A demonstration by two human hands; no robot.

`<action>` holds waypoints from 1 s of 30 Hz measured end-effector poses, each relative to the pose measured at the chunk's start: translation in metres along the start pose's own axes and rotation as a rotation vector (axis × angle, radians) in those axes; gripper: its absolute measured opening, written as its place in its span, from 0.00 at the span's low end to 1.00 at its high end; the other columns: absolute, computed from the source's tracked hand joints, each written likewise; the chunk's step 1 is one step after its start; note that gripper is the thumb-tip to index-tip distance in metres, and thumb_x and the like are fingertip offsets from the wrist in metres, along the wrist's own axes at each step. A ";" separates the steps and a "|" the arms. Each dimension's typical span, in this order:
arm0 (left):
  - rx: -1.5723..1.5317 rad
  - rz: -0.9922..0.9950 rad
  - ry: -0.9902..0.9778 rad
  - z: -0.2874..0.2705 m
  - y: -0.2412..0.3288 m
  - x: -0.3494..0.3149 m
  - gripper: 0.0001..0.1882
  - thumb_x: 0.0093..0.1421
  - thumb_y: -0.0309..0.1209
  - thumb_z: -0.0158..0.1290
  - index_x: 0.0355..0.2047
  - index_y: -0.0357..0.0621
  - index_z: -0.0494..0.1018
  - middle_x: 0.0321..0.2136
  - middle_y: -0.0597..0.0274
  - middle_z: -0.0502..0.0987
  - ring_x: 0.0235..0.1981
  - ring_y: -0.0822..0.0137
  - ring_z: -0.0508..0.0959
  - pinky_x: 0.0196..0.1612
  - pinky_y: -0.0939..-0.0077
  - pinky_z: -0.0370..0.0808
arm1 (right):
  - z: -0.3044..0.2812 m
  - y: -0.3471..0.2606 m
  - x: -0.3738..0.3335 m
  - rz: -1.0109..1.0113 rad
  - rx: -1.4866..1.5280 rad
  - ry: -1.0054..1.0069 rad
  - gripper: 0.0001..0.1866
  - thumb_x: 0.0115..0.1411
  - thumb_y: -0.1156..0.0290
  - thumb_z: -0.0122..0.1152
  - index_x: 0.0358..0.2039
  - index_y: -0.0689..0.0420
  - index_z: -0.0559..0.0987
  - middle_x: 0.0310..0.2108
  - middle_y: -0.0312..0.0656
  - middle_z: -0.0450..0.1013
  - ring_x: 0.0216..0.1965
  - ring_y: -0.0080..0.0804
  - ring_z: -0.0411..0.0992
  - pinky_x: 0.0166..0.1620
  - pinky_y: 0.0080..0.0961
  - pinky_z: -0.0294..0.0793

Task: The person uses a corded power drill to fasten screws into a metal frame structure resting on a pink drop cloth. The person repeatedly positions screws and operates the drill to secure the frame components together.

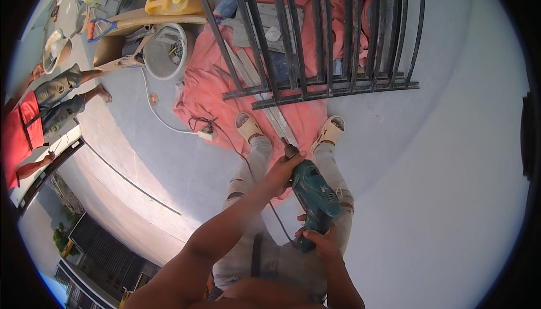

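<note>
Head view, drill: a teal electric drill (313, 195) is being held low in front of the person, above the knees, its chuck pointing up the picture toward the feet.
Head view, left hand: the left hand (283, 172) is wrapping its fingers around the front of the drill, just behind the chuck.
Head view, right hand: the right hand (321, 240) is gripping the handle at the rear, fingers curled under it (the fingertips are hiding behind the body).
Head view, cord: a dark cable (239, 151) is running from the drill to a white socket block (207, 134) on the grey floor (451, 168).
Head view, ahead: a black metal railing (315, 33) is lying over a red cloth (197, 78), just beyond the pale sandals (330, 131).
Head view, far left: a white bucket (163, 50), a yellow jug (174, 3), and another person's legs (67, 98) are standing well apart from the drill.
</note>
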State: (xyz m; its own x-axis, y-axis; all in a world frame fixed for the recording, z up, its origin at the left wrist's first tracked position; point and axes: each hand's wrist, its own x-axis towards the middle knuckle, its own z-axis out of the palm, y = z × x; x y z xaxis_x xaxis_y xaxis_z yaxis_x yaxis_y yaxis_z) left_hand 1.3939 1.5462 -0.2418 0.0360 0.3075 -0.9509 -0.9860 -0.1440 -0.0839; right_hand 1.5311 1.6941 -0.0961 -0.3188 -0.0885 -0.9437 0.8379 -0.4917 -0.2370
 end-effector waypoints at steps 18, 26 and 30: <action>-0.175 0.013 0.052 0.158 -0.021 0.169 0.15 0.63 0.40 0.56 0.40 0.41 0.70 0.33 0.51 0.80 0.34 0.58 0.82 0.39 0.59 0.81 | -0.202 -0.038 0.113 -0.239 -0.491 0.022 0.35 0.49 0.75 0.68 0.60 0.61 0.70 0.43 0.52 0.79 0.46 0.47 0.80 0.50 0.36 0.77; -0.097 -0.047 0.015 0.152 0.001 0.263 0.19 0.63 0.40 0.55 0.46 0.40 0.65 0.34 0.48 0.80 0.35 0.55 0.83 0.40 0.59 0.82 | -0.209 -0.038 0.185 -0.237 -0.590 0.184 0.31 0.51 0.76 0.65 0.58 0.60 0.71 0.44 0.53 0.80 0.47 0.50 0.80 0.48 0.37 0.78; -0.092 -0.054 0.012 0.142 0.010 0.301 0.19 0.62 0.41 0.55 0.46 0.41 0.66 0.34 0.47 0.80 0.35 0.54 0.83 0.40 0.57 0.82 | -0.211 -0.031 0.229 -0.300 -0.546 0.224 0.31 0.51 0.76 0.65 0.58 0.60 0.71 0.43 0.54 0.79 0.46 0.51 0.80 0.47 0.38 0.78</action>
State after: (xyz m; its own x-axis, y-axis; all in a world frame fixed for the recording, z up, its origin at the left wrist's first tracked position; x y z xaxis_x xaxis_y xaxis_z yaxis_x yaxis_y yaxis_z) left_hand 1.3721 1.7714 -0.4869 0.0913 0.3055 -0.9478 -0.9634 -0.2138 -0.1617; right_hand 1.5258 1.8716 -0.3538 -0.5231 0.1955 -0.8296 0.8500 0.0477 -0.5247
